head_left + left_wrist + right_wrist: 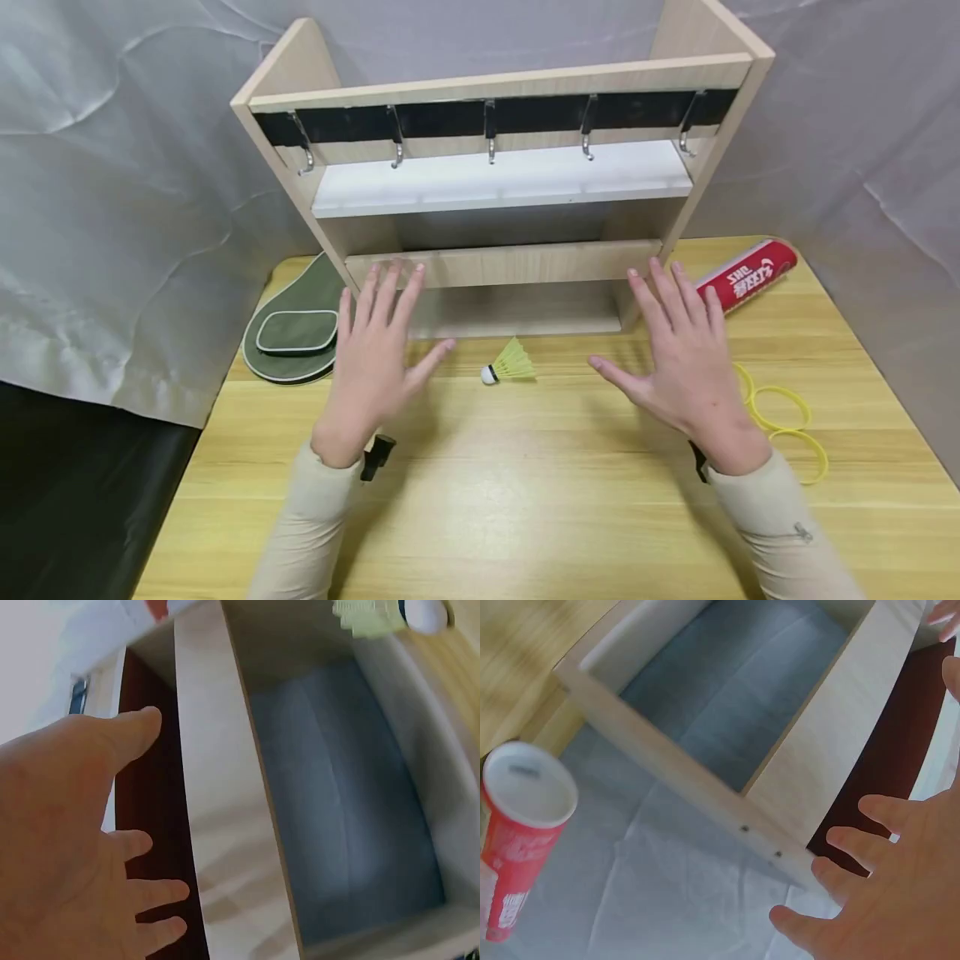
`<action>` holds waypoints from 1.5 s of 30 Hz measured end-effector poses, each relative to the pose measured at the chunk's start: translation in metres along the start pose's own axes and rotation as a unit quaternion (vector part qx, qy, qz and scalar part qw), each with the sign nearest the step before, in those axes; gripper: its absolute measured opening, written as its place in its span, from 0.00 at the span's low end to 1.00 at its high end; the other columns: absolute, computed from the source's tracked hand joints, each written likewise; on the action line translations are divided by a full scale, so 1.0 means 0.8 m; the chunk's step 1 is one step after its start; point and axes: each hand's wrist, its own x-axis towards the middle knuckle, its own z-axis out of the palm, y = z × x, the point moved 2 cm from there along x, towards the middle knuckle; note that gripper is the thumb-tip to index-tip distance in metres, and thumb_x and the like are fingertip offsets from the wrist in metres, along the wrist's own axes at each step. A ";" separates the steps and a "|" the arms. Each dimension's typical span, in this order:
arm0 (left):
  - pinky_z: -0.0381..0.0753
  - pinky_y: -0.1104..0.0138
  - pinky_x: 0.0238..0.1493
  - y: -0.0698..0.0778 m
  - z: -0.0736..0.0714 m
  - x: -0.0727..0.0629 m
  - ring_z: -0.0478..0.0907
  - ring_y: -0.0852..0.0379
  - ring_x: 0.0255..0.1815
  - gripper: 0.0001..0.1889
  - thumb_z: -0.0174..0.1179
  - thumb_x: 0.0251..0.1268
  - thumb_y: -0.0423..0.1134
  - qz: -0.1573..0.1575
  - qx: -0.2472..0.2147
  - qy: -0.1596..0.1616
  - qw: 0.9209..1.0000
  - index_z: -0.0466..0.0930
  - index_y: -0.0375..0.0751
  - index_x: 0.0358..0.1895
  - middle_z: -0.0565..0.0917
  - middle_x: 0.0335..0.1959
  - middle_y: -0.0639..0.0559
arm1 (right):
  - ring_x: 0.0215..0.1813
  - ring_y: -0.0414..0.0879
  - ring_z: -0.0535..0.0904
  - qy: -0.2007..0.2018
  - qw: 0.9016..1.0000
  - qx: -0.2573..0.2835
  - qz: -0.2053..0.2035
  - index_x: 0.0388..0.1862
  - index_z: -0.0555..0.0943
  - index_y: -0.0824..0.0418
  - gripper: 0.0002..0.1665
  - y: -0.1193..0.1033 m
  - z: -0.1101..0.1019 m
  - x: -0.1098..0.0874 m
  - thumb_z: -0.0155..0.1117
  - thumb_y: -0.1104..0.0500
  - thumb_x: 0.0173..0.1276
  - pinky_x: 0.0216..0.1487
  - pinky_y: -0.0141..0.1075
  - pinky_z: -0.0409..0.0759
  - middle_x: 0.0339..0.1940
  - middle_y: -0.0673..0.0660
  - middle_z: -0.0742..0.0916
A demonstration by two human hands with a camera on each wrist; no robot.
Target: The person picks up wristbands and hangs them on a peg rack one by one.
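Both hands are spread, palms down, over the table in the head view, holding nothing. My left hand is between a green fabric case with white piping and a yellow shuttlecock with a white tip. The right hand overlaps the lower end of a red tube lying at the right. Beyond the fingers stands a light wooden rack with a white shelf. In the wrist views, the left hand and the right hand appear with fingers extended before the rack.
Several metal hooks hang from a black strip across the rack's top. Linked yellow rings lie right of the right wrist. Grey cloth surrounds the wooden table, and something black is at the lower left.
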 end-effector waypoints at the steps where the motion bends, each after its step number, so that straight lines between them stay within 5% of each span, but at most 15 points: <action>1: 0.42 0.32 0.89 -0.005 -0.003 0.001 0.45 0.37 0.93 0.51 0.59 0.75 0.71 -0.004 -0.006 0.008 1.000 0.44 0.60 0.92 0.53 0.92 0.44 | 0.91 0.66 0.53 -0.003 1.000 0.001 0.002 0.92 0.57 0.53 0.69 0.004 -0.002 -0.001 0.42 0.08 0.67 0.85 0.75 0.50 0.91 0.64 0.63; 5: 0.46 0.32 0.88 -0.020 -0.012 0.003 0.50 0.35 0.92 0.49 0.61 0.76 0.66 -0.016 -0.019 0.053 0.998 0.48 0.55 0.91 0.59 0.89 0.40 | 0.88 0.68 0.58 -0.010 1.000 0.008 0.007 0.91 0.58 0.54 0.67 0.020 -0.008 -0.007 0.60 0.17 0.65 0.85 0.74 0.51 0.88 0.68 0.66; 11: 0.63 0.34 0.80 -0.039 -0.019 0.005 0.67 0.30 0.79 0.44 0.63 0.77 0.58 -0.004 -0.044 0.152 0.987 0.58 0.46 0.88 0.72 0.75 0.30 | 0.81 0.71 0.66 0.013 1.000 0.016 0.003 0.88 0.62 0.62 0.68 0.045 -0.012 -0.016 0.65 0.20 0.63 0.83 0.70 0.59 0.81 0.72 0.72; 16: 0.71 0.41 0.54 -0.062 -0.020 0.011 0.72 0.29 0.55 0.41 0.64 0.77 0.48 -0.002 -0.077 0.250 0.965 0.60 0.40 0.86 0.76 0.56 0.27 | 0.77 0.74 0.68 -0.024 0.998 0.014 0.057 0.89 0.60 0.63 0.67 0.067 -0.013 -0.026 0.79 0.33 0.60 0.77 0.71 0.67 0.78 0.74 0.74; 22: 0.67 0.51 0.50 -0.091 -0.004 0.022 0.71 0.35 0.52 0.40 0.60 0.77 0.42 -0.056 -0.142 0.339 0.928 0.53 0.34 0.85 0.72 0.50 0.29 | 0.69 0.74 0.70 -0.071 0.990 0.010 0.122 0.86 0.62 0.68 0.57 0.098 -0.008 -0.042 0.76 0.42 0.71 0.62 0.74 0.75 0.71 0.77 0.75; 29: 0.74 0.57 0.59 -0.111 0.028 0.034 0.75 0.41 0.59 0.32 0.49 0.84 0.37 -0.097 -0.248 0.324 0.908 0.57 0.40 0.86 0.72 0.61 0.27 | 0.61 0.70 0.75 -0.085 0.988 0.006 0.130 0.64 0.81 0.73 0.24 0.131 0.001 -0.060 0.68 0.59 0.77 0.50 0.70 0.80 0.57 0.73 0.83; 32: 0.73 0.65 0.58 -0.114 0.039 0.035 0.76 0.48 0.58 0.27 0.47 0.86 0.34 -0.106 -0.284 0.314 0.900 0.64 0.43 0.83 0.75 0.61 0.29 | 0.56 0.68 0.78 -0.102 0.985 0.007 0.136 0.60 0.83 0.72 0.20 0.142 0.004 -0.063 0.67 0.60 0.76 0.46 0.67 0.81 0.54 0.72 0.85; 39: 0.73 0.71 0.59 -0.111 0.059 0.043 0.78 0.44 0.54 0.18 0.49 0.84 0.26 -0.087 -0.304 0.348 0.883 0.74 0.25 0.69 0.79 0.56 0.26 | 0.44 0.61 0.86 -0.148 0.983 0.032 0.104 0.54 0.89 0.70 0.17 0.154 0.011 -0.064 0.75 0.61 0.72 0.43 0.58 0.85 0.47 0.69 0.91; 45: 0.76 0.74 0.53 -0.111 0.062 0.041 0.77 0.60 0.52 0.13 0.54 0.84 0.29 -0.096 -0.316 0.374 0.867 0.78 0.26 0.62 0.82 0.51 0.29 | 0.40 0.50 0.85 -0.201 0.973 0.052 0.097 0.52 0.90 0.68 0.15 0.155 0.017 -0.064 0.77 0.60 0.70 0.39 0.42 0.81 0.38 0.59 0.91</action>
